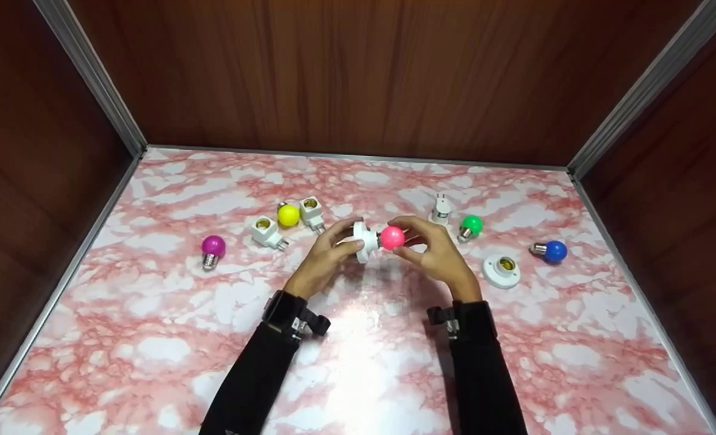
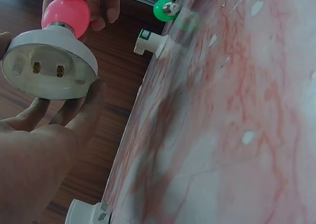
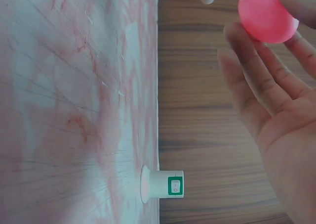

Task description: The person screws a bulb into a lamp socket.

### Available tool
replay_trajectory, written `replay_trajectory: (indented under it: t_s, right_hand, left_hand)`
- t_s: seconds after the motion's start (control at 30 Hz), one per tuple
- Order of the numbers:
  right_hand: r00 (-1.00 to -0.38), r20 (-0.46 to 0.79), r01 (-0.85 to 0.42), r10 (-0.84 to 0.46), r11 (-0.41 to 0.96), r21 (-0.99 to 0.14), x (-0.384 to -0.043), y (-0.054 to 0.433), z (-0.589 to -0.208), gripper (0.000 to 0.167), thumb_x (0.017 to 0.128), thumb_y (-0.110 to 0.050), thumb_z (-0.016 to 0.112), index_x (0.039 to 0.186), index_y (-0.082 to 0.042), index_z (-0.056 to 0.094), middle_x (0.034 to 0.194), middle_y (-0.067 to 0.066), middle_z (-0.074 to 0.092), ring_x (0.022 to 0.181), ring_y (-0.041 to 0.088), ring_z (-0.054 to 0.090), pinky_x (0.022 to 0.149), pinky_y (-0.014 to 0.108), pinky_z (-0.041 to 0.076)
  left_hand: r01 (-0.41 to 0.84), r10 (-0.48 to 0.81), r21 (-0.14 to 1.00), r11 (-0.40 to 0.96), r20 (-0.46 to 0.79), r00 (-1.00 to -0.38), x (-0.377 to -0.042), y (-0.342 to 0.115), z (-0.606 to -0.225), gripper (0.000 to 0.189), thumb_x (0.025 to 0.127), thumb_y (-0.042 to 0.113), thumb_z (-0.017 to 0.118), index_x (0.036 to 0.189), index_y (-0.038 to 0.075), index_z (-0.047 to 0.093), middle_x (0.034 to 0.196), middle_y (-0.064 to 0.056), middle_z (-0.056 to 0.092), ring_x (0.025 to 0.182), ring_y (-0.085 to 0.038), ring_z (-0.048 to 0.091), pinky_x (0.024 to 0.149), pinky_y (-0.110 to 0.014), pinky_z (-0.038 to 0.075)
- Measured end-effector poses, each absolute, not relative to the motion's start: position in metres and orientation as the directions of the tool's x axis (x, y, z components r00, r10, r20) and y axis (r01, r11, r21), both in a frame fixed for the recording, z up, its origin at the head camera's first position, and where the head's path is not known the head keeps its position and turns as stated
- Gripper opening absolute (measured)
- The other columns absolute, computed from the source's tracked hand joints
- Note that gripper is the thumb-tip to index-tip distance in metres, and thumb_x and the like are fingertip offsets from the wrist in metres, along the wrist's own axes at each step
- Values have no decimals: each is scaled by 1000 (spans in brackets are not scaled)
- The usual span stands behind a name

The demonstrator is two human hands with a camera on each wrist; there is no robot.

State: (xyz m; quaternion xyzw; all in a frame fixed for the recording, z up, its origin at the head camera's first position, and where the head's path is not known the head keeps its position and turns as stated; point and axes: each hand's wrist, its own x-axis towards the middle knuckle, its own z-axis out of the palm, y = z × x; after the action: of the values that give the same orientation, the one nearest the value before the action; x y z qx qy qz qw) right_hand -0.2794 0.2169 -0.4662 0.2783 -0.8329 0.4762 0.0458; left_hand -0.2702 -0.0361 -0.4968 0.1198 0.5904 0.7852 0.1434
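In the head view my left hand (image 1: 326, 255) grips a round white lamp holder (image 1: 367, 240) by its wide base, turned on its side. The left wrist view shows the underside of that base, with two brass contacts in it. My right hand (image 1: 433, 251) pinches a pink light bulb (image 1: 392, 238) between thumb and fingers. The bulb's metal screw end is at the mouth of the holder, partly inside it, with some thread showing. In the right wrist view the pink bulb (image 3: 266, 14) lies between the thumb and fingertips. Both things are held above the table.
Left on the marbled table (image 1: 164, 350) are a purple bulb (image 1: 213, 248), a yellow bulb (image 1: 288, 215) and two white plug sockets (image 1: 266, 232). To the right are a switched plug holder (image 1: 441, 210), a green bulb (image 1: 471, 226), another round holder (image 1: 501, 271) and a blue bulb (image 1: 555, 251).
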Motion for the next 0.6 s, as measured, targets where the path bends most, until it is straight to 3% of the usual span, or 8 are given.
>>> replay_trajectory:
  t_s: [0.23,0.43,0.5,0.6]
  right_hand:
    - [-864,304,-472,-402,438,-765,-279,216,-466,47,93,-15,81,138,-6,68,125,16,78,102,23,75,92,32,63]
    - [-836,372,-519,-403,362,-775,-281,215,-466,80,75,-5,95,147,-9,62,139,18,70,121,31,72,104,48,62]
    - [-820,400,-543,-410,337,-769,-282,215,-466,81,70,0,97,143,-8,64,143,17,67,126,29,70,106,48,61]
    - [-802,423,-568,-423,317,-760,-282,215,-467,69,69,7,94,132,-5,68,141,15,66,129,22,66,107,42,61]
  left_hand:
    - [-76,361,965,-249,20,-932,-271,-35,-498,66,103,7,61,164,4,36,153,-22,51,111,-12,63,93,-28,59]
    - [-60,349,966,-252,33,-937,-270,-34,-497,65,103,6,59,164,1,35,146,-17,54,110,-10,61,90,-24,55]
    - [-61,350,964,-257,34,-936,-270,-33,-496,64,104,5,58,163,0,36,145,-17,55,111,-10,61,93,-24,56]
    - [-66,353,963,-261,31,-935,-270,-33,-497,63,104,5,58,163,-1,36,145,-18,55,112,-11,61,98,-28,57]
